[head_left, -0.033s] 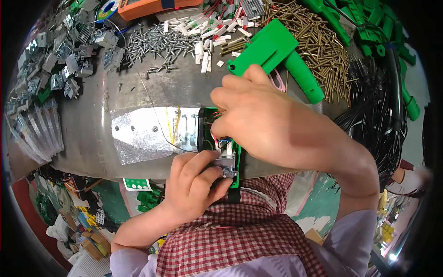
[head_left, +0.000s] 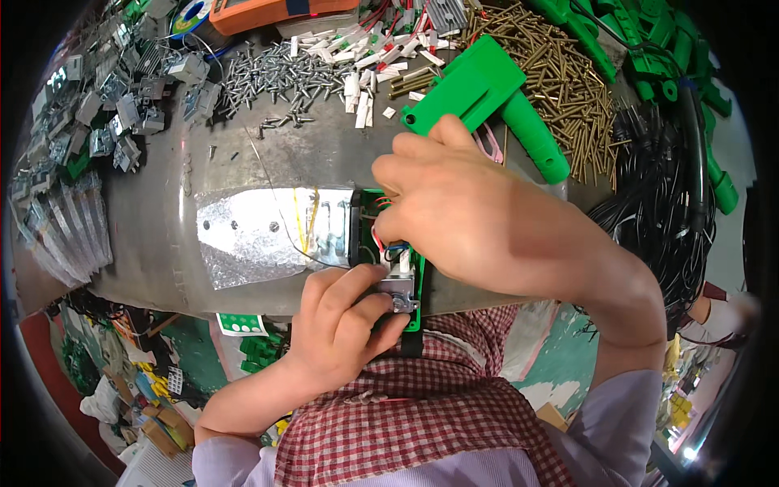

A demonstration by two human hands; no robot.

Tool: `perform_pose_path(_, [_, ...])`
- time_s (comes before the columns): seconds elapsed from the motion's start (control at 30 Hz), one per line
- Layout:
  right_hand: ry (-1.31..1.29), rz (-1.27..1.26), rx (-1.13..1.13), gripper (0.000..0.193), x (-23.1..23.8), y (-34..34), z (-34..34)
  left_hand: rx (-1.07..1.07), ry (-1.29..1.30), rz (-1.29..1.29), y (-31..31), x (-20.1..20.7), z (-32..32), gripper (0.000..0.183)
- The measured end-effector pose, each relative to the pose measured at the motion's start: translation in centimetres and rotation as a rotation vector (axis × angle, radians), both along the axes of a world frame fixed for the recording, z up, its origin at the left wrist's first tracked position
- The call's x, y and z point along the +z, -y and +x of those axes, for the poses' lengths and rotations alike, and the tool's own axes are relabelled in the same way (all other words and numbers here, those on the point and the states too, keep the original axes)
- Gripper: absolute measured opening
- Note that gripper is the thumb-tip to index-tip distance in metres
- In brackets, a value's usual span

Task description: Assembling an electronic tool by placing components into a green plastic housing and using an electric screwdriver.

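Note:
An open green plastic housing lies at the table's near edge, with red, white and dark wires inside it. My left hand is closed on a small silver metal part in the near end of the housing, thumb below and fingers above. From the right, my right hand reaches over the housing, its thumb and curled fingers pinched at the wires; the fingertips are partly hidden. Joined to the housing's left side is a flat metal plate, wrapped in bubble film with a yellow band around it.
Beyond my hands lie silver screws, white connectors, brass-coloured screws and a green housing part with a handle. Silver metal parts are heaped at left, black cables at right. A loose thin wire crosses the bubble film.

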State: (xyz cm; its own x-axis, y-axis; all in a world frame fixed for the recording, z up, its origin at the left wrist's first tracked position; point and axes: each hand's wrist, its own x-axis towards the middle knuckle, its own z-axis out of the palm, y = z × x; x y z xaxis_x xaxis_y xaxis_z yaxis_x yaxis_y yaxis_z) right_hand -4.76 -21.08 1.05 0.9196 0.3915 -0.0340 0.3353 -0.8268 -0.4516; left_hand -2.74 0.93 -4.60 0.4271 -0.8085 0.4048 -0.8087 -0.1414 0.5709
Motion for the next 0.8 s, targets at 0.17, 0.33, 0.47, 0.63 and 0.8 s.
perform_pose_path(0.17, [0.153,0.055,0.039,0.011,-0.6,-0.4,0.3,0.003,-0.004,-0.004,0.0,0.0,0.1,0.043])
perform_pose_path(0.33, [0.147,-0.027,0.043,0.012,-0.4,-0.9,0.2,0.014,-0.007,0.004,0.1,0.3,0.0,0.041])
perform_pose_path(0.47, [-0.002,0.006,0.016,0.008,0.0,-0.8,0.2,0.040,0.017,0.042,0.3,0.5,-0.3,0.043])
perform_pose_path(0.63, [0.015,0.238,-0.130,0.005,-1.3,-0.5,-0.5,0.038,0.022,0.034,0.1,0.2,-0.4,0.045])
perform_pose_path(0.8, [-0.054,0.375,-0.237,0.009,-1.2,-0.9,-0.6,0.030,0.023,0.007,0.0,0.0,-0.3,0.047])
